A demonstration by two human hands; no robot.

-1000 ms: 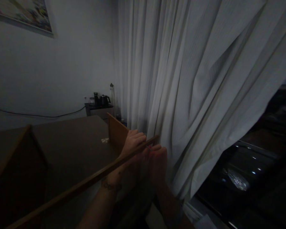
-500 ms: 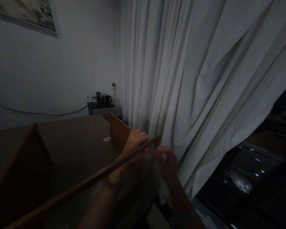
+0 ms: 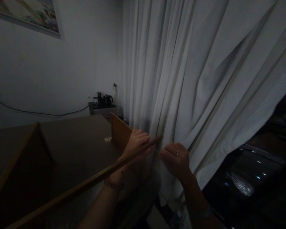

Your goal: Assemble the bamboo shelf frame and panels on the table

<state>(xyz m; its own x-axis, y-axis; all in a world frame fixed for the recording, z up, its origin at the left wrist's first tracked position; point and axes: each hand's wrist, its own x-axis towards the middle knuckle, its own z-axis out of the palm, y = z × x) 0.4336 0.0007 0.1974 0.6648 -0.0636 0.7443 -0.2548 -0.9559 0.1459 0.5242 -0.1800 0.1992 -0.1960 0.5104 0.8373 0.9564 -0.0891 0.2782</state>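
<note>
A long wooden panel (image 3: 95, 177) stands with its narrow edge up, running from the lower left to the middle. My left hand (image 3: 137, 139) wraps over its far end, fingers on top; a beaded bracelet circles that wrist. My right hand (image 3: 175, 159), with a ring on one finger, is closed in a fist just right of the panel. Out of this fist a thin tool shaft (image 3: 155, 149), like a screwdriver's, points at the panel's side by my left fingers. The tool's handle is hidden, and I cannot see what its tip touches.
Another wooden panel (image 3: 116, 132) stands beyond my left hand, a third panel (image 3: 21, 162) at left. Small pale pieces (image 3: 108, 139) lie on the dark tabletop (image 3: 81, 133). White curtains (image 3: 181, 79) hang close on the right. A kettle (image 3: 107, 99) sits on a cabinet behind.
My right hand has moved slightly right, away from the panel, and turned into a fist. The thin shaft now shows between it and the panel. My left hand keeps its place.
</note>
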